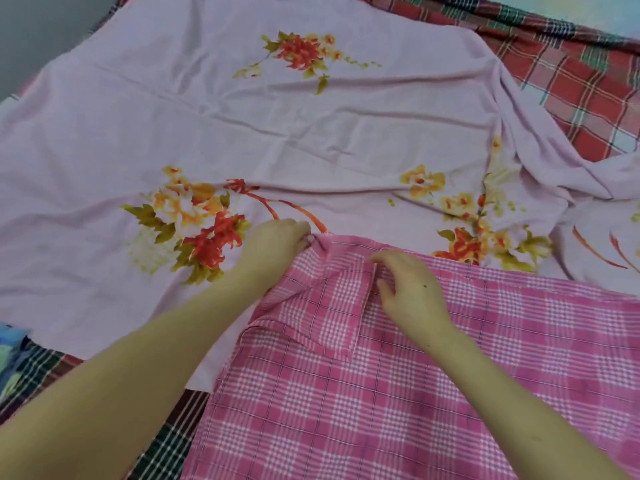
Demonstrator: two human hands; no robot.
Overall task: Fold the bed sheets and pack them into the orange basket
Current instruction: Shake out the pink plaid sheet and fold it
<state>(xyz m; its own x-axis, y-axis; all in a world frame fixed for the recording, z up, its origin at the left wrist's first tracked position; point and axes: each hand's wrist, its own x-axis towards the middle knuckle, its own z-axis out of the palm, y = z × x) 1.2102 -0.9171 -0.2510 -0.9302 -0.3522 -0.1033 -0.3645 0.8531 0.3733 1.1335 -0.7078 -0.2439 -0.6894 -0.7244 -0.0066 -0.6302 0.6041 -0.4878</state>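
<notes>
A wide floral sheet [207, 116] lies spread and creased over a plaid cover [571, 81], which shows past it at the far right and again at the near left. The floral sheet's right side is rumpled into ridges. The check sheet [415, 393] lies nearest the camera, overlapping the floral sheet's near edge and covering part of a flower print. At the left edge of the view a blue and green cloth [10, 348] is cut off and too blurred to identify.

The left hand [277, 240] has its fingers curled and pinches a bunched bit of fabric at the check sheet's far left corner. The fingertips are hidden behind the knuckles. The right hand [412, 292] rests on the check sheet, with finger and thumb nipping the edge of a turned-over flap [332, 306]. The check sheet's near and right sides run out of view.
</notes>
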